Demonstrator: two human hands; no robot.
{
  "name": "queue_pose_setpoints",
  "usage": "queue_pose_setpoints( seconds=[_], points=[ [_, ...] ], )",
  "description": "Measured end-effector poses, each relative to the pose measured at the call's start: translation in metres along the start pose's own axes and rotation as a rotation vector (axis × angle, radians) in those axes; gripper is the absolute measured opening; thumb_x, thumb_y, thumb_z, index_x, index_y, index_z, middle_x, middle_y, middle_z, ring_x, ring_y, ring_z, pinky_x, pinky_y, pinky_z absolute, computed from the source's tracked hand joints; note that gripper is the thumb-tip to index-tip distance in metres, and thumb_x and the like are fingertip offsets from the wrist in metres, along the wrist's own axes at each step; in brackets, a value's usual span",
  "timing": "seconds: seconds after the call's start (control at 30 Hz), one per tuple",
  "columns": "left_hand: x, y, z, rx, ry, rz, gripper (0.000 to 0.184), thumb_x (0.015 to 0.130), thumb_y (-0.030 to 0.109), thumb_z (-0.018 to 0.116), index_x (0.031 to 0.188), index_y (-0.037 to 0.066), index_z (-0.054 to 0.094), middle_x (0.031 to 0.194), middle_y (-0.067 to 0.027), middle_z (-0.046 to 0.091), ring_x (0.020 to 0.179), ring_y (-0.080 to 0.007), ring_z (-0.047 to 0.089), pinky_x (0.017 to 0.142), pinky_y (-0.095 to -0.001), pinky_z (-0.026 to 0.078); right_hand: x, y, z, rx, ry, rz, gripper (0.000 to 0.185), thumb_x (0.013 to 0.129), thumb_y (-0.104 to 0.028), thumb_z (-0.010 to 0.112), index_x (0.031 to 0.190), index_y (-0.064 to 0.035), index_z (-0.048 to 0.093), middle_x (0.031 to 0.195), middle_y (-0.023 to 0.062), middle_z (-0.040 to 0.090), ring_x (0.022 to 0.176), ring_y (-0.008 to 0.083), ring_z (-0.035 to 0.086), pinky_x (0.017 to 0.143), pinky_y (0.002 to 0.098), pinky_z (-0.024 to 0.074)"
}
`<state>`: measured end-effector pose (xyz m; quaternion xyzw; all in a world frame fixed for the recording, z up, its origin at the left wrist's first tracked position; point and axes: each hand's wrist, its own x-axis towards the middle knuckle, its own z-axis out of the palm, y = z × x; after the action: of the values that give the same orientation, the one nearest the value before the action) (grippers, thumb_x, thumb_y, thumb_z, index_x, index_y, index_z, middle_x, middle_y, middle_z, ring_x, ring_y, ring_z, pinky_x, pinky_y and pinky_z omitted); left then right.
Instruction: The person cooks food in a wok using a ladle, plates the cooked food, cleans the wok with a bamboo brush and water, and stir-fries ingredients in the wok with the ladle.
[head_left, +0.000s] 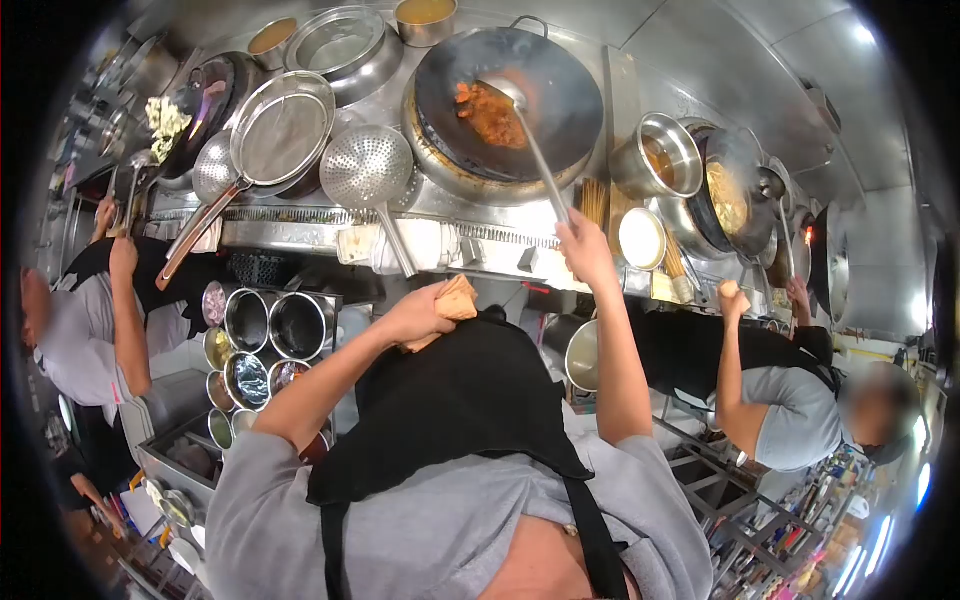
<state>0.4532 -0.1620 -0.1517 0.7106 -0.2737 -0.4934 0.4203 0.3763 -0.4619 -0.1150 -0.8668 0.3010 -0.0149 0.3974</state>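
Note:
My right hand (583, 250) is wrapped round the handle of a long metal ladle (541, 165). The ladle's bowl rests in a black wok (570, 110), against reddish-orange food (492, 115) with some steam over it. In front of my black apron, my left hand (420, 315) is closed on a folded orange-brown cloth (456, 298). This hand is below the stove's front edge and away from the wok. A perforated skimmer (366, 166) lies left of the wok, its handle pointing toward my left hand.
A wire strainer (283, 138) lies at the left, metal pots (655, 155) stand right of the wok. Co-workers stand at other woks on the left (85, 340) and right (790, 410). Round containers (297, 325) of ingredients sit below the stove, at left.

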Motion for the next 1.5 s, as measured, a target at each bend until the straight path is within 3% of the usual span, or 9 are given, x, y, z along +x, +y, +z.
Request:
queue_pose_setpoints(
  seconds=[0.17, 0.37, 0.57, 0.63, 1.0, 1.17, 1.23, 1.33, 1.5],
  points=[
    [0.003, -0.010, -0.003, 0.038, -0.058, 0.021, 0.062, 0.065, 0.013, 0.074, 0.123, 0.005, 0.055, 0.108, -0.0128, 0.065, 0.101, -0.0270, 0.061, 0.092, -0.0333, 0.045, 0.004, 0.001, 0.012, 0.362, -0.232, 0.150, 0.036, 0.093, -0.021, 0.058, 0.124, -0.0028, 0.057, 0.060, -0.0005, 0.052, 0.040, 0.0066, 0.042, 0.035, 0.0262, 0.0328],
    [0.011, 0.004, -0.004, 0.235, 0.027, 0.053, 0.059, 0.065, 0.018, 0.072, 0.120, 0.007, 0.055, 0.102, -0.0185, 0.066, 0.097, -0.0359, 0.063, 0.086, -0.0404, 0.049, 0.033, 0.009, 0.004, 0.786, -0.047, 0.280, 0.020, 0.094, -0.023, 0.057, 0.103, -0.0047, 0.058, 0.060, -0.0016, 0.049, 0.040, 0.0061, 0.043, 0.032, 0.0239, 0.0316],
    [0.015, 0.029, 0.008, -0.107, 0.203, 0.072, 0.058, 0.071, 0.011, 0.073, 0.125, 0.002, 0.052, 0.105, -0.0093, 0.065, 0.097, -0.0201, 0.063, 0.085, -0.0329, 0.048, 0.068, 0.021, 0.047, 0.673, 0.030, 0.225, 0.015, 0.095, -0.022, 0.054, 0.096, -0.0067, 0.051, 0.063, -0.0002, 0.050, 0.043, 0.0104, 0.046, 0.036, 0.0277, 0.0364],
    [0.007, 0.036, 0.017, -0.119, 0.279, 0.101, 0.053, 0.071, 0.014, 0.072, 0.119, 0.001, 0.053, 0.104, -0.0176, 0.066, 0.097, -0.0307, 0.065, 0.086, -0.0350, 0.049, 0.039, 0.015, 0.047, 0.957, -0.109, 0.331, 0.017, 0.095, -0.022, 0.056, 0.095, -0.0068, 0.049, 0.063, -0.0002, 0.050, 0.043, 0.0101, 0.046, 0.035, 0.0274, 0.0360],
    [0.011, 0.090, 0.070, -0.163, 0.412, 0.325, 0.057, 0.076, 0.012, 0.072, 0.127, 0.001, 0.049, 0.111, -0.0113, 0.064, 0.102, -0.0203, 0.062, 0.091, -0.0323, 0.047, 0.103, 0.024, 0.044, 0.319, 0.119, -0.091, 0.026, 0.090, -0.022, 0.057, 0.099, 0.0017, 0.053, 0.060, 0.0097, 0.055, 0.045, 0.0198, 0.056, 0.045, 0.0355, 0.0468],
    [0.010, 0.107, 0.081, -0.412, 0.432, 0.333, 0.061, 0.078, 0.015, 0.073, 0.130, 0.000, 0.047, 0.114, -0.0101, 0.063, 0.106, -0.0186, 0.061, 0.094, -0.0316, 0.045, 0.087, 0.100, 0.038, -0.237, 0.125, -0.426, 0.027, 0.084, -0.017, 0.054, 0.105, 0.0009, 0.055, 0.074, 0.0218, 0.064, 0.070, 0.0399, 0.064, 0.066, 0.0494, 0.0502],
    [-0.001, 0.113, 0.086, -0.427, 0.506, 0.246, 0.062, 0.077, 0.016, 0.074, 0.131, 0.000, 0.047, 0.114, -0.0089, 0.062, 0.108, -0.0169, 0.058, 0.095, -0.0311, 0.044, 0.038, 0.064, -0.012, -0.331, 0.016, -0.186, 0.029, 0.080, -0.015, 0.053, 0.105, 0.0007, 0.057, 0.082, 0.0256, 0.065, 0.082, 0.0472, 0.060, 0.075, 0.0538, 0.0473],
    [-0.035, 0.129, 0.092, -0.488, 0.553, 0.210, 0.062, 0.077, 0.009, 0.074, 0.132, 0.000, 0.046, 0.119, -0.0083, 0.060, 0.111, -0.0160, 0.057, 0.096, -0.0299, 0.043, 0.005, 0.088, -0.049, -0.354, 0.012, -0.366, 0.025, 0.082, -0.016, 0.056, 0.101, 0.0004, 0.059, 0.075, 0.0196, 0.066, 0.069, 0.0370, 0.065, 0.065, 0.0470, 0.0505],
    [-0.077, 0.165, 0.114, -0.560, 0.660, 0.128, 0.062, 0.078, 0.002, 0.073, 0.133, 0.001, 0.045, 0.124, -0.0079, 0.057, 0.114, -0.0155, 0.055, 0.098, -0.0300, 0.043, -0.013, 0.071, -0.115, 0.114, -0.591, 0.084, 0.019, 0.085, -0.018, 0.061, 0.092, 0.0002, 0.059, 0.064, 0.0046, 0.060, 0.053, 0.0090, 0.055, 0.047, 0.0274, 0.0429]
  ],
)
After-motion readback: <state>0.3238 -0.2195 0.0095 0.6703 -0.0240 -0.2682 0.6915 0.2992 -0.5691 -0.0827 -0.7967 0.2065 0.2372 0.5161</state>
